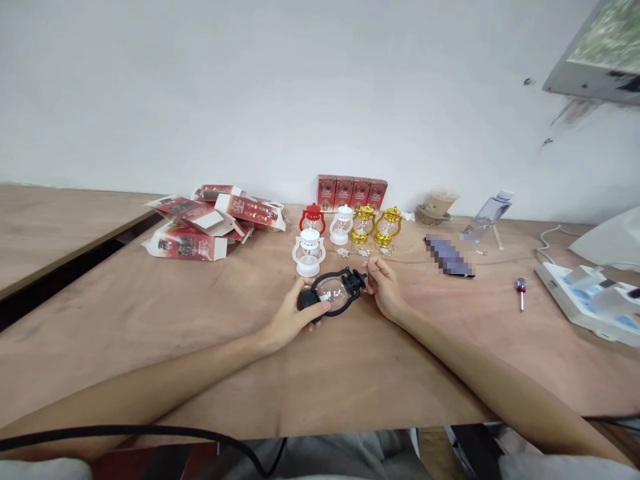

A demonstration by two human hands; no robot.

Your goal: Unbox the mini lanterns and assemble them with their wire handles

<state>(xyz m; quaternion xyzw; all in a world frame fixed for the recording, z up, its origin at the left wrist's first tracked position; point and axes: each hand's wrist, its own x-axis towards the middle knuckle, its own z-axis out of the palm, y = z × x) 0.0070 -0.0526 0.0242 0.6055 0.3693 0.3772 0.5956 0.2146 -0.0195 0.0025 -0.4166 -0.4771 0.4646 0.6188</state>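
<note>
My left hand (297, 312) is closed around the base of a small black lantern (334, 295), thumb on its clear globe. The lantern lies tilted sideways above the table, its top towards the right. At that top, my right hand (383, 285) is closed in a pinch; whatever sits between its fingertips is too small to make out. Just beyond stand a near white lantern (309, 253), a red lantern (313, 219), another white lantern (342, 225) and two gold lanterns (363, 225). Small metal pieces (364, 252) lie in front of them.
Opened red boxes (195, 243) are heaped at the left, and several upright red boxes (352, 193) line the wall. To the right are a phone (447, 256), a bottle (490, 213), a cup (440, 203), a screwdriver (521, 291) and a power strip (590, 307). A black cable (165, 430) crosses the front.
</note>
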